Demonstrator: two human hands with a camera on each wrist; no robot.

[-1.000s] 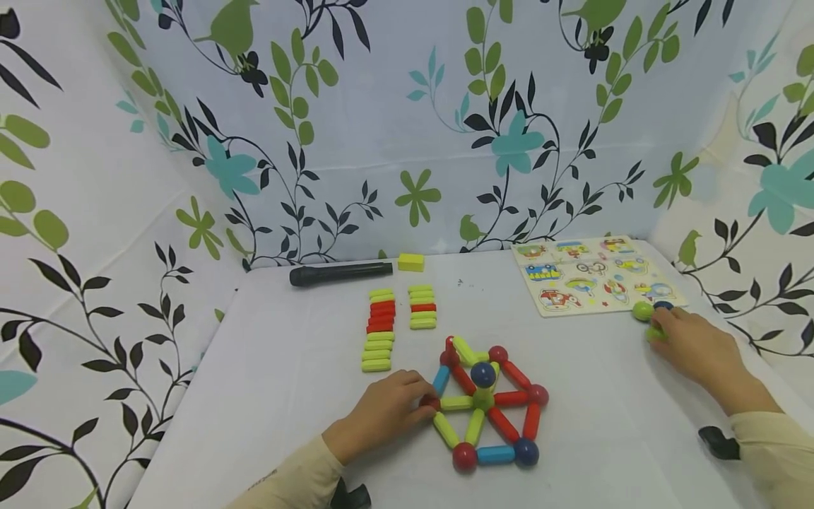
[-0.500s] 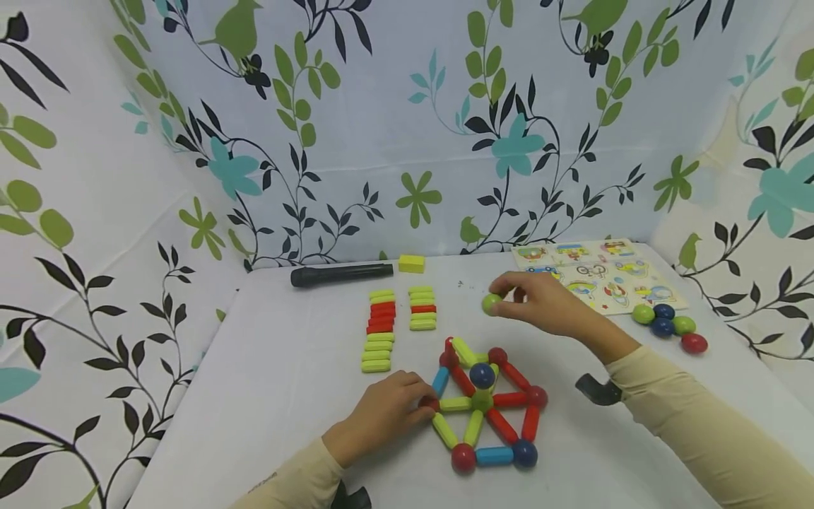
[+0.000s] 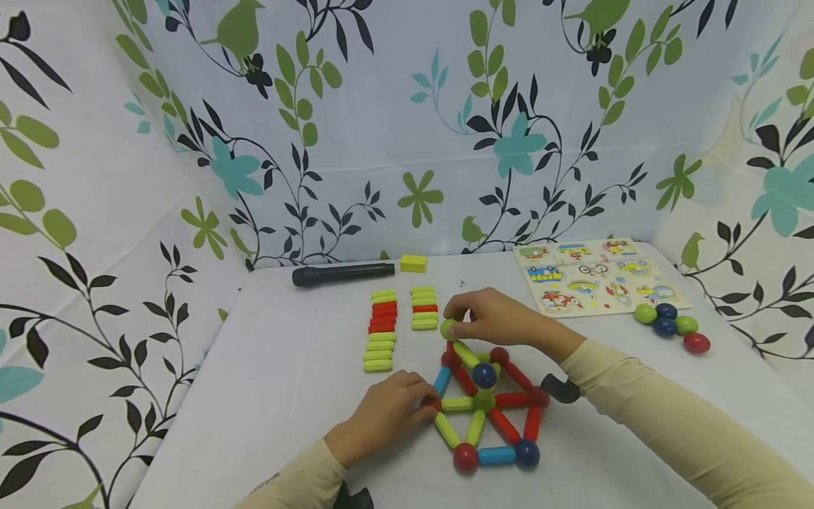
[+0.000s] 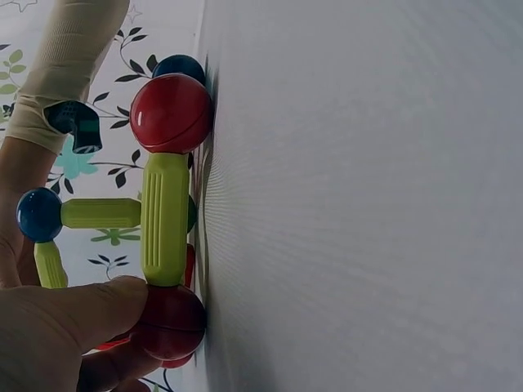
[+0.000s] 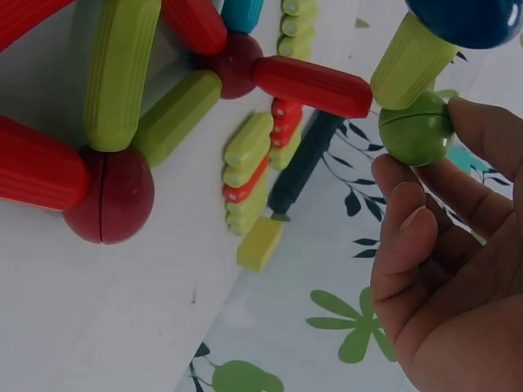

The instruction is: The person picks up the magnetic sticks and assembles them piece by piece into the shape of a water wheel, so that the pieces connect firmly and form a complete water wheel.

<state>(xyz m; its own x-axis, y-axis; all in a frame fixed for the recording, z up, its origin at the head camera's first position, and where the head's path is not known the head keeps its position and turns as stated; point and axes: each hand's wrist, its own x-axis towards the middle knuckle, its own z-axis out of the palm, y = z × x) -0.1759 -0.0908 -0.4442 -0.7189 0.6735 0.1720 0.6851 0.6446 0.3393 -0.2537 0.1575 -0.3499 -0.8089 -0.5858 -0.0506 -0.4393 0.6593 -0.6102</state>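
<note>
A six-sided frame of plastic rods and balls lies on the table, with a green center ball and a blue ball raised above it. At its left corner, my left hand pinches a red ball between thumb and finger. My right hand pinches a light-green ball over the frame's back-left corner. In the right wrist view, that ball is right at the ends of a red rod and a light-green rod, which leads to the blue ball.
Behind the frame are two rows of loose rods, a black microphone and a yellow block. A picture puzzle board lies back right, with several loose balls by its front corner.
My right hand has taken a light-green ball from the pile at the right and carried it left to the frame's back-left corner. My left hand stays on the red ball.
</note>
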